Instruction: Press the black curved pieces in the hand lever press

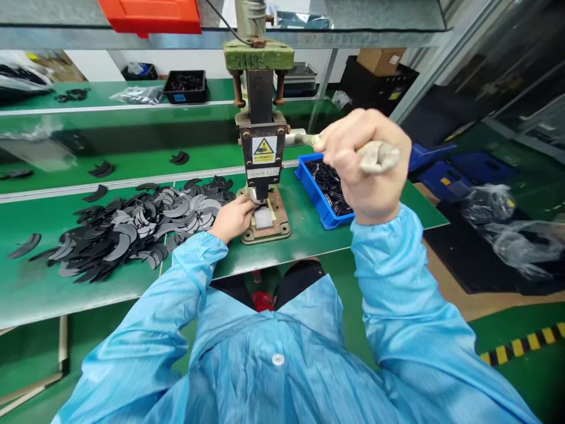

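- Work looks under way: a heap of curved parts [132, 229] lies on the bench [39, 294], left of the press [263, 144]; black bits [330, 184] sit in the blue bin [312, 195] to its right. Which are finished, I cannot tell.
- Right hand [368, 156] grips the lever [382, 156]; left hand [235, 217] reaches under the press, its fingertip grip hidden.
- One press, one lever, one blue bin; parts and bits overlap uncountably.
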Motion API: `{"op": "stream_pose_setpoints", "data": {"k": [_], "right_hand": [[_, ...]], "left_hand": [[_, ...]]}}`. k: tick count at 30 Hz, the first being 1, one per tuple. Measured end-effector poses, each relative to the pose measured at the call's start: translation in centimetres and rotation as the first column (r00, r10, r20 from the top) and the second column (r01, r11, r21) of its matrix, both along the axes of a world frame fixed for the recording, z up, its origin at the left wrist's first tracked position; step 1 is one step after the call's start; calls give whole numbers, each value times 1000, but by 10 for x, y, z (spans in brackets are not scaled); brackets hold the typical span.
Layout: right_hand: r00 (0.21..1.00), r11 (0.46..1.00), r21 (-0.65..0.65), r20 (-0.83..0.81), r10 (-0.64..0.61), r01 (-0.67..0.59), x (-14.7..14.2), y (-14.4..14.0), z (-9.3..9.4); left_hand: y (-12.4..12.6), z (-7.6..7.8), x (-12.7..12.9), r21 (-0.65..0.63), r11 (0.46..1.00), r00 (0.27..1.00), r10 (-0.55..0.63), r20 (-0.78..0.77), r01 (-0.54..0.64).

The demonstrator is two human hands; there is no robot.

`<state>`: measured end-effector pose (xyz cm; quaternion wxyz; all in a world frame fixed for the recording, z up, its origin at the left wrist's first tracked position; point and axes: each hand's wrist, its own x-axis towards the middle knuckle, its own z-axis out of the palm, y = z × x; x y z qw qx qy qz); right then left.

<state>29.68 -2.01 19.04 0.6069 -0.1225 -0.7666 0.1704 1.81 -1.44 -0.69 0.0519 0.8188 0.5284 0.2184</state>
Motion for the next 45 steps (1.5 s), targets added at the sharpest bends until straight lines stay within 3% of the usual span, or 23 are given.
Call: {"op": "stream_pose_setpoints", "data": {"k": [3,8,12,15,18,22,27,37,45], "right_hand": [[999,1000,31,-39,-5,6,-1,-12,-30],[991,987,102,-63,-117,123,-1,-27,-90],[981,979,77,-67,-181,186,0,-31,-112],[975,974,102,-116,-190,202,-3,-28,-114],[969,974,99,-163,-184,202,-8,-26,-115],[964,977,91,-206,-171,192,-11,-25,-117],[961,976,95,-218,-169,194,-12,-24,-118],[958,973,101,-223,-182,208,-14,-24,-117],[955,970,112,-231,-186,216,-14,-24,-119]], "left_hand": [[-1,-2,0,-9,1000,1000,0,30,0],[-5,3,-4,-27,999,999,-20,36,21],[-24,11,-34,32,994,992,102,78,-104],[-56,10,-63,108,965,968,230,100,-241],[-97,-2,-77,124,944,952,303,37,-306],[-142,-24,-71,77,940,941,336,-46,-332],[-174,-39,-58,28,951,943,309,-124,-308],[-195,-48,-52,28,992,983,124,-137,-122],[-174,-33,-53,-35,999,973,-7,-229,-2]]}}
